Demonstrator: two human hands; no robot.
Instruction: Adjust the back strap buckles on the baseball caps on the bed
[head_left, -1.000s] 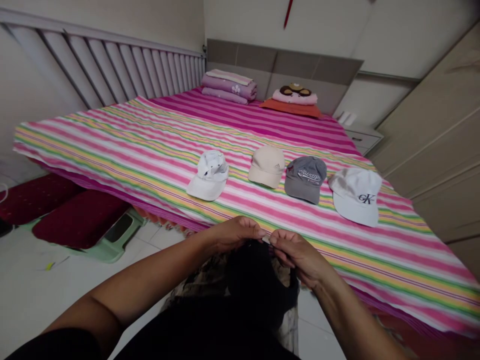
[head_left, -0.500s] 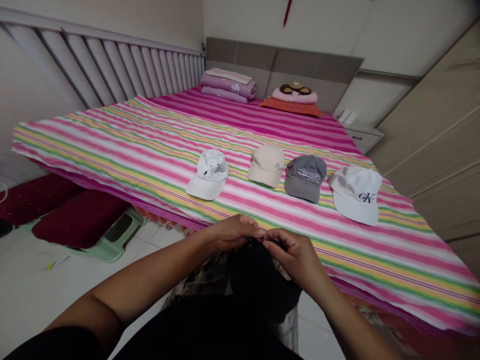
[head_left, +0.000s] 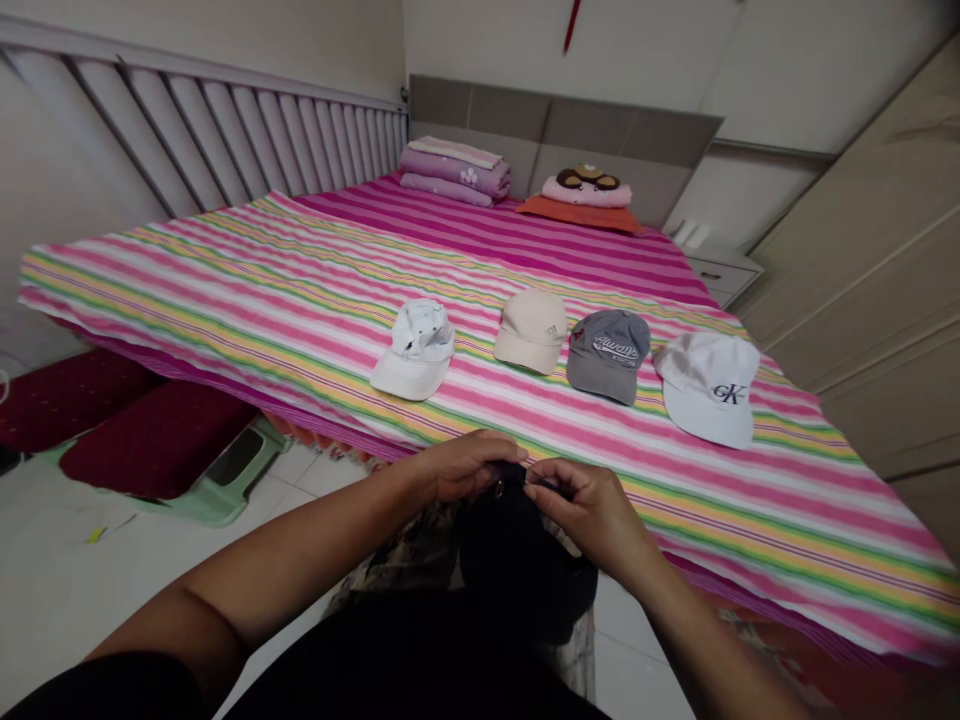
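Observation:
A black cap is in front of my body at the bed's near edge, its dark crown blending into my black clothing. My left hand is closed on the strap end at the cap's upper edge, near a small metal eyelet. From the other side my right hand pinches the strap between thumb and fingers. Beyond my hands, a row of caps lies on the bed: a white cap, a beige cap, a grey cap with lettering, and a white CK cap.
A striped sheet covers the bed. Folded purple bedding and a pink folded item sit by the headboard. On the floor at left are green stools with dark red covers. A wardrobe stands at right.
The fingertips of my two hands have drawn slightly apart, and more of the black strap shows between them. The caps on the bed have not moved.

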